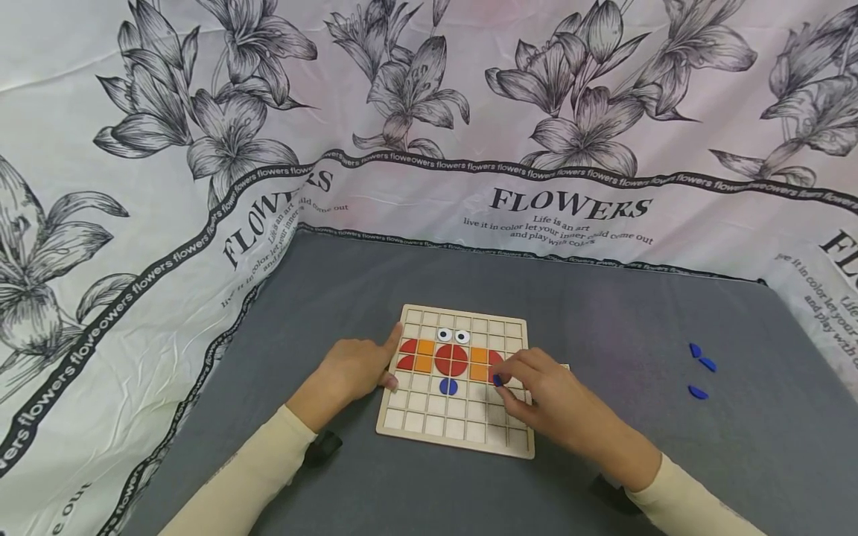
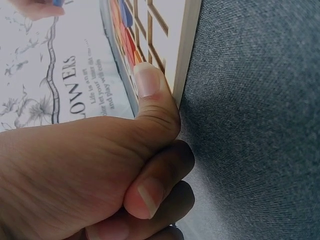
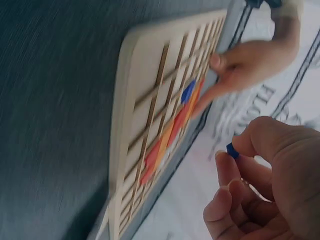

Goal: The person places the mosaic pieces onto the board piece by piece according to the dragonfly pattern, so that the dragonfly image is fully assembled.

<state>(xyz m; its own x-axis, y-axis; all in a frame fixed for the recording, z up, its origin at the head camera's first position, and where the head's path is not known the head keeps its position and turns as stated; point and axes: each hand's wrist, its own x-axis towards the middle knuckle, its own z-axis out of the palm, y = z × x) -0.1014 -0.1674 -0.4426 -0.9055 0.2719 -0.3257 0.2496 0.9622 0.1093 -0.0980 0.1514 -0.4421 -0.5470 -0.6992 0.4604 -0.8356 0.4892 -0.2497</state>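
A square wooden grid board (image 1: 454, 445) lies on the grey surface, its cells partly filled. On it are red quarter pieces forming a circle (image 1: 451, 360), orange squares (image 1: 479, 364), two eye discs (image 1: 462, 336) and a blue round shape (image 1: 448, 386). My left hand (image 1: 351, 368) holds the board's left edge; its index finger reaches along the edge and its thumb (image 2: 148, 82) rests on the rim. Over the right part of the board, my right hand (image 1: 556, 406) pinches a small blue piece (image 3: 232, 151) between thumb and fingertips, partly covering the red piece there.
Several loose blue pieces (image 1: 698, 391) lie on the grey surface to the right. A light wooden edge (image 1: 564, 366) shows behind the right hand, mostly hidden. White flower-printed cloth (image 1: 570, 216) stands around the back and left.
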